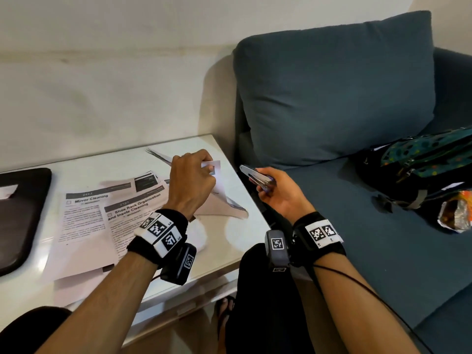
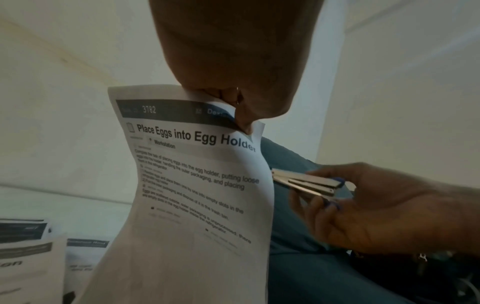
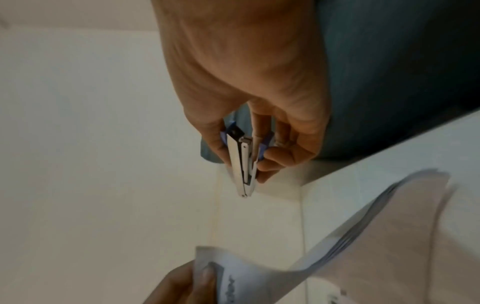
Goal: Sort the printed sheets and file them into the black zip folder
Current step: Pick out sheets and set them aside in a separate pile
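My left hand [image 1: 196,169] pinches the top corner of a stack of printed sheets [image 1: 224,198] and lifts it off the white table [image 1: 229,246]; the front page reads "Place Eggs into Egg Holder" [image 2: 197,185]. My right hand [image 1: 270,190] grips a small silver and blue stapler [image 1: 258,177], its nose pointing at the sheets' edge a short way off [image 2: 306,182]. In the right wrist view the stapler [image 3: 242,164] hangs above the bent stack [image 3: 363,236]. More sheets [image 1: 102,226] lie spread on the table. The black zip folder [image 1: 20,215] lies at the far left.
A blue sofa [image 1: 332,98] stands right of the table, with a dark backpack [image 1: 421,169] and a foil snack bag [image 1: 457,213] on its seat. My knee [image 1: 263,290] is between table and sofa. A wall runs behind the table.
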